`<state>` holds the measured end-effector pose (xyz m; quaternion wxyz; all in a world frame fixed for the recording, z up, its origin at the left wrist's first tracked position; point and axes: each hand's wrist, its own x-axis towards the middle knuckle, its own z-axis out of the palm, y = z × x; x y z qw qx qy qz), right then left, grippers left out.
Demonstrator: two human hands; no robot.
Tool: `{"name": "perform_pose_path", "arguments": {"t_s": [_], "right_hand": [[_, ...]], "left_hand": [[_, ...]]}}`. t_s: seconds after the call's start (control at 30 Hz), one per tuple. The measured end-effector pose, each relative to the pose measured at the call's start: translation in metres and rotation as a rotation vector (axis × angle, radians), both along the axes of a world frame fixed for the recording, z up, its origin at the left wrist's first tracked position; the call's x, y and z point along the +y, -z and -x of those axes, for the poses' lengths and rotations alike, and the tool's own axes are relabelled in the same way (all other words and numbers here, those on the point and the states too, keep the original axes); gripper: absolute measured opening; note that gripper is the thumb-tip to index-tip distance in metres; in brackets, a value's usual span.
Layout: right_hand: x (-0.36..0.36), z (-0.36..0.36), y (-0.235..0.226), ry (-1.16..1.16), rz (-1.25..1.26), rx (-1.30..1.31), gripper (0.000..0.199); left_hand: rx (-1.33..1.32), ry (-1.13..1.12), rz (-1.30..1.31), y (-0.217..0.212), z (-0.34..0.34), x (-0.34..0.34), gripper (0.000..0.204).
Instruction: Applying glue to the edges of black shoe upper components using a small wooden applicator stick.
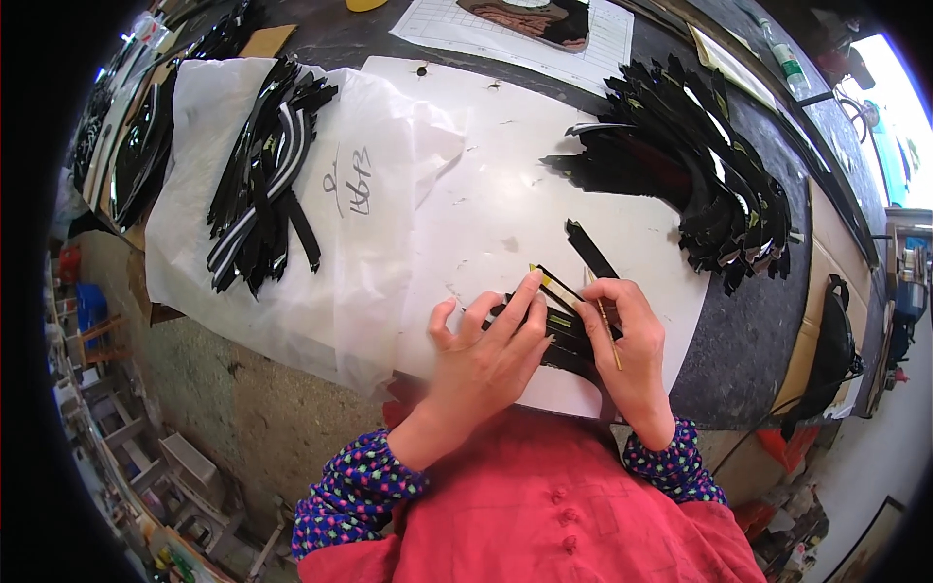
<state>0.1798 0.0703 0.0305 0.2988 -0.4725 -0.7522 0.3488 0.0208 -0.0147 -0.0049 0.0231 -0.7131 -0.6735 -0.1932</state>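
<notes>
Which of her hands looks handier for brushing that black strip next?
Probably the right hand: it holds the thin stick-like brush right over the small black strips. The left hand lies flat on them, fingers pressing them to the white sheet.

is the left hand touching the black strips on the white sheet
Touching. The head view shows the left hand with its fingers laid flat on the small stack of black strips, pressing it onto the white sheet.
</notes>
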Motion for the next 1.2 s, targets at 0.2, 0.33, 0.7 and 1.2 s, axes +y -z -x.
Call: {"name": "perform_pose_path", "arguments": {"t_s": [0.2,0.33,0.7,1.2], "right_hand": [[0.0002,-0.0031,0.0030,-0.031,-0.036,0.021,0.013],[0.0003,-0.0035,0.0047,-0.044,-0.091,0.010,0.012],[0.0008,-0.0028,-0.0003,-0.038,-0.031,-0.006,0.014],[-0.0018,-0.0027,0.0039,-0.019,-0.031,-0.001,0.012]], "left_hand": [[0.001,0.000,0.006,-0.0006,0.0001,0.0010,0.043],[0.006,0.007,0.014,-0.0008,0.0006,0.0013,0.045],[0.040,-0.016,0.017,-0.0036,-0.0005,0.0026,0.047],[0.009,-0.011,0.008,-0.0050,-0.0003,0.0018,0.049]]}}
